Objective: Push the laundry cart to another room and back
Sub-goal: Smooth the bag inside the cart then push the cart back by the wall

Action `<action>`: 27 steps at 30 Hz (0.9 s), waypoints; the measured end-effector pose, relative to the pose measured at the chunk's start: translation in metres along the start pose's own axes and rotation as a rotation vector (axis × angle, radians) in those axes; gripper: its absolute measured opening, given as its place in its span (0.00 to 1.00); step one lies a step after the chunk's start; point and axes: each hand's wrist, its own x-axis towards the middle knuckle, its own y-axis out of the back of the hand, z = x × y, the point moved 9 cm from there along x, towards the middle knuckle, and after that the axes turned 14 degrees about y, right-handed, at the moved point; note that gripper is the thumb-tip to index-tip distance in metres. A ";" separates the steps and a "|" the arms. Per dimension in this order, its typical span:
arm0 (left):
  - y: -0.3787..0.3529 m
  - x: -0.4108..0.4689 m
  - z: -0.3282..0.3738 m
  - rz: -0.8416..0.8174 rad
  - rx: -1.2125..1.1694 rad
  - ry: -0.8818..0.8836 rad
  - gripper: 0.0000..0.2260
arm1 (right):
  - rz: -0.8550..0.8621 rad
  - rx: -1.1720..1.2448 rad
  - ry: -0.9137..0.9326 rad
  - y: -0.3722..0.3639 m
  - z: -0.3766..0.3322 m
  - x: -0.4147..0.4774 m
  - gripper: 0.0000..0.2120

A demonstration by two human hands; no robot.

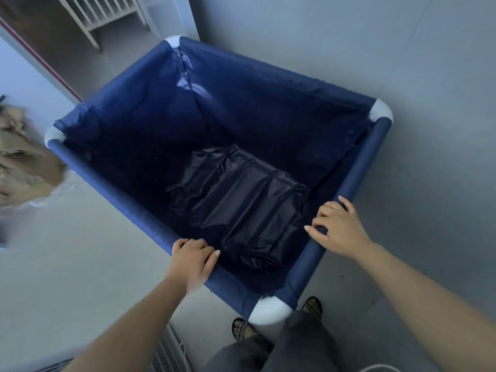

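Observation:
The laundry cart (112, 194) is a deep blue fabric bin on a frame with white corner joints, seen from above and turned diagonally. A folded black plastic bag (239, 208) lies at its bottom. My left hand (192, 260) is wrapped over the near-left rim rail. My right hand (339, 228) grips the right rim rail, close to the near corner (271, 311). My feet in sandals (243, 330) stand just behind that corner.
A grey wall (402, 63) runs along the cart's right side. A doorway with a white slatted crib (102, 14) opens at the top left. Crumpled brown paper in clear plastic (21, 167) sits at the left. A white floor grate (166, 353) lies by my feet.

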 end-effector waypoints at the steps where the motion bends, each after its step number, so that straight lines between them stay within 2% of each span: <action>1: 0.002 -0.003 0.001 0.037 -0.007 -0.006 0.28 | 0.004 0.002 -0.002 -0.001 0.000 -0.002 0.17; 3: 0.003 -0.009 0.003 0.086 -0.024 -0.014 0.29 | 0.012 0.004 -0.006 -0.002 -0.001 -0.008 0.18; 10: -0.002 -0.021 0.012 0.185 -0.016 -0.133 0.22 | 0.036 -0.003 -0.020 -0.004 -0.004 -0.028 0.17; 14: -0.005 -0.020 0.015 0.126 0.005 -0.211 0.24 | 0.047 0.005 -0.009 -0.001 -0.004 -0.036 0.18; 19: -0.004 -0.012 0.010 0.096 0.004 -0.216 0.28 | 0.054 -0.029 -0.004 0.005 0.000 -0.036 0.26; 27: -0.007 -0.018 0.006 0.109 -0.001 -0.224 0.27 | 0.162 -0.047 -0.042 0.003 -0.010 -0.050 0.24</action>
